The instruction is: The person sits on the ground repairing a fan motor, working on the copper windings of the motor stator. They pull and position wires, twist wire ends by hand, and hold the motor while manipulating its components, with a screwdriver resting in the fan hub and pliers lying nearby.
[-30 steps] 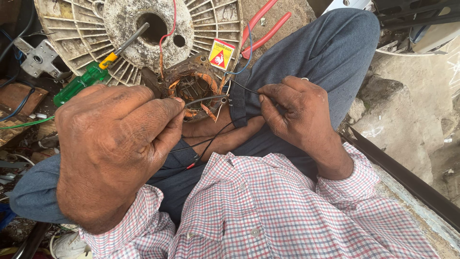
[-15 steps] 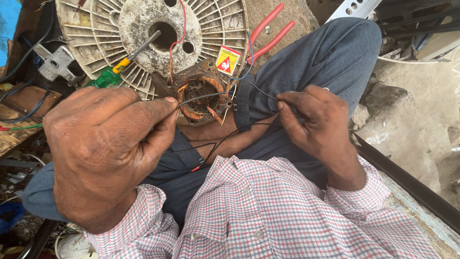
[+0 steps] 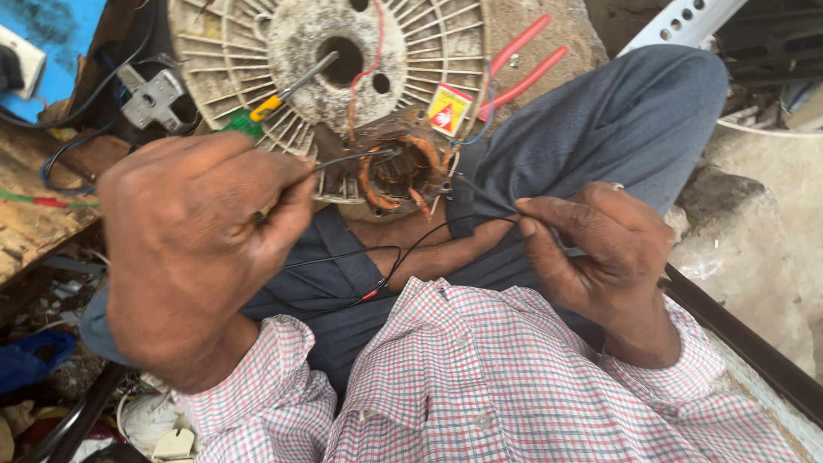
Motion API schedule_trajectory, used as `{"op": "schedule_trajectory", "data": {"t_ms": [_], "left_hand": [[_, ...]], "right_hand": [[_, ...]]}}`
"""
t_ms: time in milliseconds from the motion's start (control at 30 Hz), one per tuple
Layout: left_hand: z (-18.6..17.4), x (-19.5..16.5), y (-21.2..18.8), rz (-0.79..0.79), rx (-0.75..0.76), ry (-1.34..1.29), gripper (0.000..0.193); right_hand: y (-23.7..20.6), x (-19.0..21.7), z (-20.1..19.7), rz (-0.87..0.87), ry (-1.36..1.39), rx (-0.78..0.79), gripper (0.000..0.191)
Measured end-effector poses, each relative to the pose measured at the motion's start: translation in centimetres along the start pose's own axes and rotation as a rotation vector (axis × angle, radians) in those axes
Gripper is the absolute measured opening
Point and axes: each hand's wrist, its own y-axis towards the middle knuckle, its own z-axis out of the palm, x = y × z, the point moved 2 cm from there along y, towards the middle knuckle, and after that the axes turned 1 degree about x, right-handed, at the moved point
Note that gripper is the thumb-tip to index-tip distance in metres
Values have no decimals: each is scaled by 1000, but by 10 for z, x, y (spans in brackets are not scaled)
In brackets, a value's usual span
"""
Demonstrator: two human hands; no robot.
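Here, black wire (image 3: 480,197) pinched in right hand (image 3: 600,257), motor stator (image 3: 399,171) ahead

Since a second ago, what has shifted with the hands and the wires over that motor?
The hands have drawn apart: the left hand went left with its thin wire, the right hand went right, pulling the black wire straighter. Nothing was taken up or let go. The motor winding on the lap, the screwdriver on the round fan housing and the red pliers lie as before.

Red-and-white checked shirt (image 3: 514,386), grey-blue trousers (image 3: 617,137), red-handled pliers (image 3: 523,64), black wires (image 3: 411,249), copper-orange motor windings (image 3: 399,176).
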Motion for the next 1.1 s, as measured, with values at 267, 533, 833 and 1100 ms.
{"op": "schedule_trajectory", "data": {"t_ms": [267,533,833,1100], "left_hand": [[-10,2,0,-83,-53,-189,11],[47,-12,-94,-537,-481,-1262,24],[172,-103,-108,-341,-266,-1666,15],[189,-101,-87,-400,-274,-1742,13]], "right_hand": [[-23,-6,-4,260,248,-58,10],[-40,-36,8,642,1406,74,20],[-52,7,58,649,1513,87,18],[-53,-2,56,708,1621,54,27]]}}
